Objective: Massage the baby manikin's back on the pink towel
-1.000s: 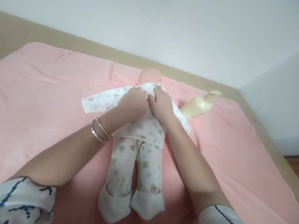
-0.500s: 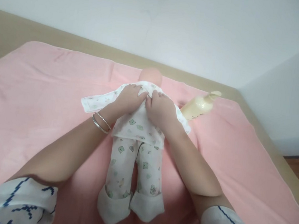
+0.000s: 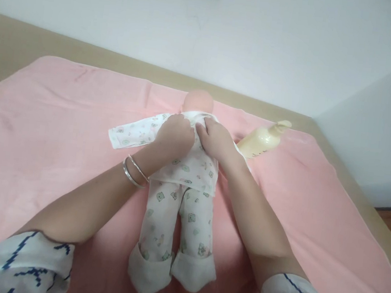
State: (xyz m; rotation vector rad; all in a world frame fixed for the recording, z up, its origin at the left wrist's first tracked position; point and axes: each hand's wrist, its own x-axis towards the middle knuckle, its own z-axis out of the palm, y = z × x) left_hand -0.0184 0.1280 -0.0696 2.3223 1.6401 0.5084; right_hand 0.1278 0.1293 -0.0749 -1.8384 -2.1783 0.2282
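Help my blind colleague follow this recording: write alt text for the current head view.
A person's left hand and right hand touch the upper part of a white patterned top on a doll lying on a pink blanket. The doll also wears matching trousers with turned-up cuffs. A pale yellow pump bottle is to the right, on the blanket.

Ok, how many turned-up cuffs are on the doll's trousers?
2: one cuff on the picture's left, another cuff on its right, side by side at the bottom of the trousers. Neither is hidden.
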